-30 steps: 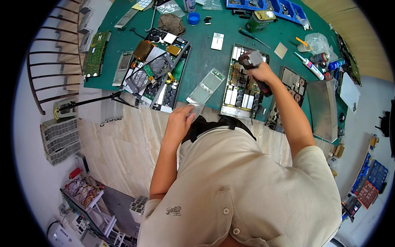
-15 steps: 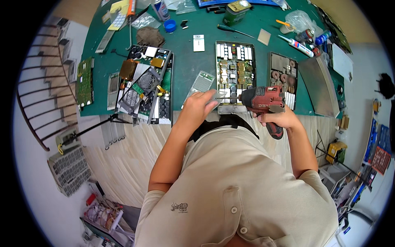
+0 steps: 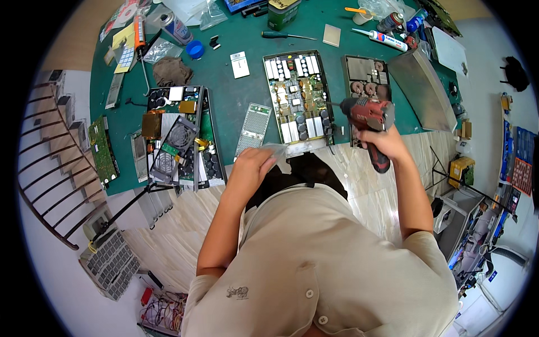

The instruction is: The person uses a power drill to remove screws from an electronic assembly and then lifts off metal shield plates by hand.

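My right hand (image 3: 387, 142) grips the handle of a red and black cordless drill (image 3: 368, 114). Its bit points left at the right edge of an open module (image 3: 296, 92) packed with capacitors and coils; whether it touches cannot be told. Near the table's front edge, my left hand (image 3: 254, 167) is closed on a thin, see-through plastic piece (image 3: 274, 150), which reaches toward the module's near end. A perforated metal plate (image 3: 254, 129) lies just beyond this hand. Under the drill sits a second open module (image 3: 365, 76), partly covered by it.
To the left is an open unit (image 3: 179, 135) with fans and circuit boards. A bent metal cover (image 3: 421, 92) stands on the right. Farther back lie a screwdriver (image 3: 286, 35), a sealant tube (image 3: 387, 40), a spray can (image 3: 176, 29) and a brown cloth (image 3: 172, 71).
The drill has moved away from my left hand, toward the module's right edge. My left hand stays by the near end with the clear piece. The whole view has shifted and turned slightly.
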Available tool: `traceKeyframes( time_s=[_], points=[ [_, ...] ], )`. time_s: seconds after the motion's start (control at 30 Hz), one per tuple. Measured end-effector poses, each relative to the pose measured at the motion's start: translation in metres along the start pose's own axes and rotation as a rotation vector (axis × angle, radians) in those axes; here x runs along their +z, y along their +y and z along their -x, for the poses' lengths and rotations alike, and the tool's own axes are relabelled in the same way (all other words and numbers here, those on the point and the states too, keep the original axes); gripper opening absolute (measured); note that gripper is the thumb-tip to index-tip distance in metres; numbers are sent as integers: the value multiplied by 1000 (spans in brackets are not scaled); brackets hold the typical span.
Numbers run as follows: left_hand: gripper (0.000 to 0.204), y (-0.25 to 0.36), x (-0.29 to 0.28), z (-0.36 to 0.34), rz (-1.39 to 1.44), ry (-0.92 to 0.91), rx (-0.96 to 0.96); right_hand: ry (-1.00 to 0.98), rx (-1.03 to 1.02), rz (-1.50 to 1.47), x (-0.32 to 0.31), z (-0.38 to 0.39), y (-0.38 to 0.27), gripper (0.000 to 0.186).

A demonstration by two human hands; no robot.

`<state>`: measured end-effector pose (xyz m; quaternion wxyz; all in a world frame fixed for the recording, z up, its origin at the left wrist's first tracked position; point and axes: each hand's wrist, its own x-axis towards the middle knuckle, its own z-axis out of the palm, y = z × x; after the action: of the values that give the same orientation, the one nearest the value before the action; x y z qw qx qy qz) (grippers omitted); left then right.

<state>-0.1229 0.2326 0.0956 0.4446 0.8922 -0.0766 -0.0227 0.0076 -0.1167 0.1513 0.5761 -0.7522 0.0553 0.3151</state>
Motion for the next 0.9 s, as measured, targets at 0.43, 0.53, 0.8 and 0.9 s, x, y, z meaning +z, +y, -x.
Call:
traceKeyframes(
  time_s=[0.43,0.53,0.8,0.9],
  points=[
    [21,28,38,5,-97,138,-358,-97,26,410,-21,-173,18,38],
    [22,31,45,9,-71,152,-382,-144,-43,509,-11,-198,25,41],
    [23,19,42,24,-46,180,-450,-170,48,521,6,-231,29,38],
    [24,14,38,29,-53,193,-448,-159,76,551,12,-231,25,36]
  ],
)
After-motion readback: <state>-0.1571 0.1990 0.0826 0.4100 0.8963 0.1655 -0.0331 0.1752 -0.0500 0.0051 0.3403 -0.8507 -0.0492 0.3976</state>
